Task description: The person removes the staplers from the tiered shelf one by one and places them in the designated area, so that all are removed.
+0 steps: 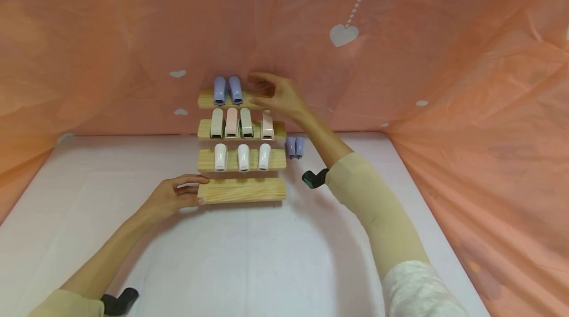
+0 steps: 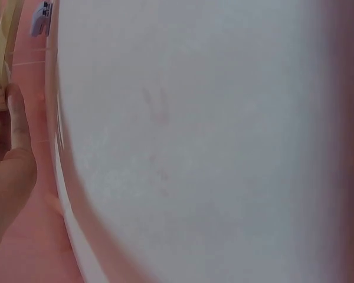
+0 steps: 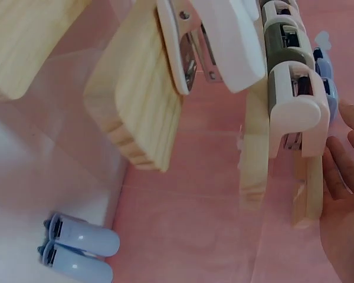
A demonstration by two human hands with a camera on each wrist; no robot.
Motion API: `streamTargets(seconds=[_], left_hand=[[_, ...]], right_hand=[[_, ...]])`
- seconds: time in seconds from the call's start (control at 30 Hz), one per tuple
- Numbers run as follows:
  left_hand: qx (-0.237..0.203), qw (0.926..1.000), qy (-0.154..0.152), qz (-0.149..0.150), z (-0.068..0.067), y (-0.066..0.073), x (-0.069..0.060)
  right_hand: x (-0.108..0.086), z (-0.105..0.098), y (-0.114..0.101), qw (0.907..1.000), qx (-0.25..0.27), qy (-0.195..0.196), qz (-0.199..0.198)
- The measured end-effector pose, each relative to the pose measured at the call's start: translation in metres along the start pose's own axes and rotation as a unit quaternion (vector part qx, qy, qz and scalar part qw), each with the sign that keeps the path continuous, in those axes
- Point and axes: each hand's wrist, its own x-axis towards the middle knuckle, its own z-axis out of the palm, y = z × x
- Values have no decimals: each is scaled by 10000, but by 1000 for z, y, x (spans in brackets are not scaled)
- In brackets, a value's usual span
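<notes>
In the head view, a stepped wooden rack [image 1: 242, 191] carries mini staplers on its upper boards. Two purple staplers [image 1: 227, 91] stand on the top board, and grey-green and pink staplers [image 1: 231, 123] sit below them. Three white staplers [image 1: 243, 158] occupy the board under those. My left hand [image 1: 171, 196] grips the left end of the lowest board between fingers and thumb. Over the right end of the top board, my right hand [image 1: 282, 95] has its thumb and fingers spread apart, beside the purple staplers. No stapler shows between them.
Another pair of purple staplers [image 1: 294, 147] stands on the white table [image 1: 249, 253], right of the rack. Orange-pink cloth [image 1: 133, 35] with white hearts hangs behind and at the sides. Black wrist devices [image 1: 314, 178] are on both forearms.
</notes>
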Motion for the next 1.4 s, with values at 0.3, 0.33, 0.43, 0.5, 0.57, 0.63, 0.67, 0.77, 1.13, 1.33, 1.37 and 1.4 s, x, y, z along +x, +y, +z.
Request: streamTargets(seconds=[0.3,0.33,0.43,0.5,0.57,0.63,0.67,0.77,1.13,1.33,1.37,1.4], left_hand=[[-140,9999,-49,-28,1,-2,1],[-171,9998,-58,-32,1,-2,0],[-221,9997,-71,-36,1,-2,0],[-208,9998,-69,-29,1,-2,0],[-163,9998,-67,-12,1,-2,0],[-132,9999,-64,6,1,-2,0],[-114,9999,-66,2,1,-2,0],[-146,9999,-66,10,1,-3,0],[-125,9999,-49,-38,1,-2,2],[-79,9998,-46,-178,2,-4,-1],[-60,9998,-36,-183,2,-4,-2],[-33,9998,-41,-181,2,-4,-2]], right_hand=[[11,6,-7,9976,-508,-336,315],[12,7,-7,9976,-468,-390,324],[15,8,-9,9972,-476,-462,341],[18,9,-10,9969,-476,-514,365],[20,10,-11,9957,-623,-566,396],[21,12,-12,9945,-699,-636,444],[22,12,-13,9940,-724,-662,482],[23,14,-14,9939,-696,-683,522],[18,13,-11,9979,-427,-420,235],[10,10,-8,9981,-530,-186,240],[9,10,-7,9988,-376,-191,268],[8,9,-6,9992,-207,-173,289]])
